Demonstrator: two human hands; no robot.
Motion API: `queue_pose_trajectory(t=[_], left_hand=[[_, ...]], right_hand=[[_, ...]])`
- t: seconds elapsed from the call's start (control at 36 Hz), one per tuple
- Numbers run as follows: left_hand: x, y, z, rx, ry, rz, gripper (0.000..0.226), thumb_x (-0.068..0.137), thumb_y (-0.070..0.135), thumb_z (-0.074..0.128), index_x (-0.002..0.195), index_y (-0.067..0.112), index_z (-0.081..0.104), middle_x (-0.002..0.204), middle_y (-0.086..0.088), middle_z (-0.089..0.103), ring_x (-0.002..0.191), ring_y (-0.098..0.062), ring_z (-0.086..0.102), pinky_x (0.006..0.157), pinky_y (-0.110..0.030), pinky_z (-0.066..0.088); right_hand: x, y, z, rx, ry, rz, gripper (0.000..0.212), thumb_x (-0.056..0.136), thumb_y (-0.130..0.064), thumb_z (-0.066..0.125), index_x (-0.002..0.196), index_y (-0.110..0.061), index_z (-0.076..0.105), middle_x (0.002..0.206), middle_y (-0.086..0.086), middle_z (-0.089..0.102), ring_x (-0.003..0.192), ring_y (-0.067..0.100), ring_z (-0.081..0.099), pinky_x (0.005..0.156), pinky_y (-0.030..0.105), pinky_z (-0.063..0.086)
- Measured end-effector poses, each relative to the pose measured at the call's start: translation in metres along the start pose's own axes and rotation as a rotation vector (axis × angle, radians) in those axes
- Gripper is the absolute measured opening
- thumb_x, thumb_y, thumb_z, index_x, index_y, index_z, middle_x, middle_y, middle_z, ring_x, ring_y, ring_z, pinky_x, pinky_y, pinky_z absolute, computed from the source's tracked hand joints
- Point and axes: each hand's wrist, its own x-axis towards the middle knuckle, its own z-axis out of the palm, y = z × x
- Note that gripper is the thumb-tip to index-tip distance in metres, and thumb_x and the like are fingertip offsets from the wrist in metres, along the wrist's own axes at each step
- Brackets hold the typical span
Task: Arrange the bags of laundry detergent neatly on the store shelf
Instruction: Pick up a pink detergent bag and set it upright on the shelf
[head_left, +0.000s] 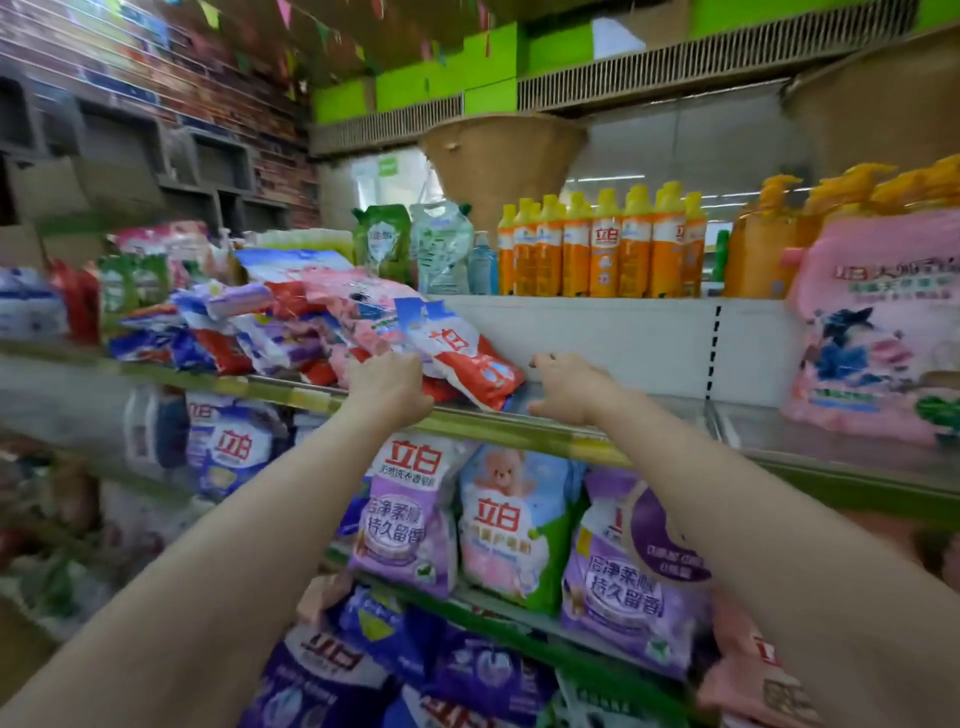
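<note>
Head view: a red-and-white detergent bag (467, 358) is seen lying tilted at the right end of a slumped pile of bags (270, 322) on the store shelf (571, 431). The left hand (387, 387) is curled onto its lower edge. The right hand (569, 384) is held beside it, fingers loosely bent, holding nothing.

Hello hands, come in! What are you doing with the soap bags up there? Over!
Left hand on leaning bag pile. Right hand open beside red-and-white bag, not gripping. Shelf to the right bare.
</note>
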Motion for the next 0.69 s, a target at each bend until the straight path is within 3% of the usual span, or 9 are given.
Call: queue_pose_trajectory(t=[0.17, 0.28, 0.42, 0.53, 0.61, 0.69], left_hand=[[0.005, -0.020, 0.009, -0.011, -0.034, -0.049, 0.046, 0.087, 0.041, 0.054, 0.124, 0.013, 0.051, 0.116, -0.010, 0.060, 0.108, -0.031, 0.058, 0.087, -0.037, 0.044], [0.021, -0.025, 0.015, -0.003, -0.042, -0.077, 0.053, 0.086, 0.043, 0.055, 0.133, 0.019, 0.047, 0.118, -0.009, 0.061, 0.110, -0.030, 0.059, 0.085, -0.036, 0.045], [0.050, -0.024, 0.023, 0.010, -0.029, -0.069, 0.042, 0.087, 0.039, 0.052, 0.124, 0.020, 0.053, 0.115, -0.006, 0.063, 0.105, -0.027, 0.061, 0.072, -0.030, 0.039], [0.076, -0.024, 0.024, -0.044, -0.004, -0.115, 0.027, 0.088, 0.032, 0.049, 0.109, 0.017, 0.056, 0.112, -0.010, 0.062, 0.101, -0.029, 0.060, 0.074, -0.033, 0.041], [0.092, -0.023, 0.029, -0.142, 0.050, -0.175, 0.033, 0.088, 0.030, 0.049, 0.115, 0.011, 0.052, 0.116, -0.014, 0.059, 0.106, -0.033, 0.058, 0.084, -0.038, 0.046], [0.106, -0.026, 0.034, -0.145, 0.093, -0.215, 0.040, 0.090, 0.034, 0.048, 0.119, 0.007, 0.049, 0.119, -0.016, 0.058, 0.108, -0.035, 0.057, 0.082, -0.038, 0.046]], right_hand=[[0.023, -0.017, 0.007, 0.026, 0.004, -0.038, 0.059, 0.086, -0.036, 0.060, 0.135, -0.011, 0.037, 0.140, 0.014, 0.041, 0.130, 0.031, 0.040, 0.103, 0.042, 0.039], [0.046, -0.018, 0.011, 0.020, -0.011, -0.060, 0.060, 0.085, -0.036, 0.061, 0.133, -0.010, 0.037, 0.138, 0.015, 0.041, 0.129, 0.032, 0.042, 0.103, 0.046, 0.040], [0.081, -0.013, 0.012, 0.010, 0.003, -0.078, 0.064, 0.088, -0.037, 0.059, 0.139, -0.007, 0.033, 0.143, 0.016, 0.038, 0.130, 0.034, 0.041, 0.104, 0.045, 0.039], [0.117, -0.009, 0.012, 0.023, 0.023, -0.136, 0.060, 0.089, -0.034, 0.058, 0.139, -0.009, 0.036, 0.142, 0.015, 0.040, 0.129, 0.032, 0.042, 0.104, 0.043, 0.039], [0.143, -0.010, 0.014, 0.018, 0.029, -0.155, 0.063, 0.089, -0.038, 0.059, 0.140, -0.011, 0.034, 0.144, 0.012, 0.039, 0.130, 0.030, 0.041, 0.104, 0.043, 0.039], [0.165, -0.015, 0.019, 0.000, 0.038, -0.185, 0.067, 0.091, -0.038, 0.057, 0.145, -0.011, 0.028, 0.148, 0.012, 0.034, 0.134, 0.030, 0.037, 0.107, 0.042, 0.037]])
